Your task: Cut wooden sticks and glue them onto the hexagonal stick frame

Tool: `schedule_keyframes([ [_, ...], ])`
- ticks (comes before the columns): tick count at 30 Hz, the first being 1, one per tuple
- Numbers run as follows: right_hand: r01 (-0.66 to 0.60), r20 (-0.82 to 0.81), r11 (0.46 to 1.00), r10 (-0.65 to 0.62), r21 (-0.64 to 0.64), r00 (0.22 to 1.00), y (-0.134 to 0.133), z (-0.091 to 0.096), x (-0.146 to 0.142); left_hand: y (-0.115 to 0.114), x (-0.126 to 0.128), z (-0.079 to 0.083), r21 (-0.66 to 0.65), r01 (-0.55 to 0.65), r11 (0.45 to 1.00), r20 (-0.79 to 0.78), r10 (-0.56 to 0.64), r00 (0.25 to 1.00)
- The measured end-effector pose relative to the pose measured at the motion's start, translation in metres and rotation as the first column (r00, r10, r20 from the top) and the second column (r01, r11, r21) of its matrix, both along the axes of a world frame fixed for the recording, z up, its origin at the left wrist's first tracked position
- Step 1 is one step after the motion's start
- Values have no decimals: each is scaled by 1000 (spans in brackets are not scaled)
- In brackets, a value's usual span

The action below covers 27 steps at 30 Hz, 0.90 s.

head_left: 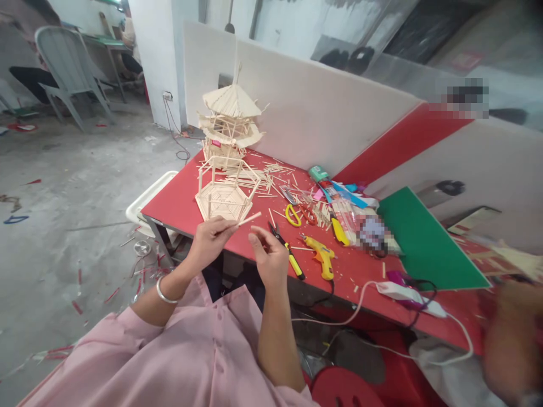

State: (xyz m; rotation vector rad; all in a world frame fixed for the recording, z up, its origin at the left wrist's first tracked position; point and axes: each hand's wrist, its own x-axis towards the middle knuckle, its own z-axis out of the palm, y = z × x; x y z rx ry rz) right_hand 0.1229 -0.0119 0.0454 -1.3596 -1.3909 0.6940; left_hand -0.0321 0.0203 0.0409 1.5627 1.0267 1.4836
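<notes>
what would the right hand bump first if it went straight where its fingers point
Likely the thin stick in the left hand, just ahead of the right hand, though depth is unclear.

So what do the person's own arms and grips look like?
The shirt is pale pink with front buttons; its sleeves seem to end near the elbows. A pale, round bangle circles the left wrist; the right wrist shows none. The left grip and right grip wear no gloves.
</notes>
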Motion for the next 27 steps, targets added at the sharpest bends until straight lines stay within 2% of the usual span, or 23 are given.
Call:
schedule_keyframes([
  [1, 13, -49, 1000, -13, -11, 999, 5, 2, -5, 1, -8, 1, 72, 29, 997, -126, -20, 992],
  [3, 6, -149, 1000, -10, -28, 989, 17, 2, -15, 5, -24, 3, 171, 71, 983, -280, -21, 960],
  [6, 47, -262, 998, -57, -43, 963, 37, -3, -26, 13, -46, 6, 266, -20, 964, -408, 132, 903],
  [9, 47, -263, 998, -58, -47, 963, 52, -10, -33, 23, -66, 8, 313, -80, 946, -508, 238, 828],
  [14, 77, -305, 997, -80, -21, 949, 66, -17, -37, 38, -88, 11, 355, -47, 934, -549, 249, 798],
  [17, 90, -311, 996, -93, -25, 946, 71, -19, -37, 46, -92, 13, 360, -79, 930, -537, 276, 797],
  [20, 170, -297, 985, -162, 3, 941, 74, -22, -34, 54, -95, 14, 362, -99, 927, -528, 291, 798],
  [23, 257, -240, 966, -241, 39, 940, 75, -24, -30, 61, -98, 13, 356, -111, 928, -540, 301, 786],
  [27, 282, -97, 955, -273, 94, 957, 76, -22, -28, 67, -98, 10, 364, -116, 924, -539, 310, 783],
])
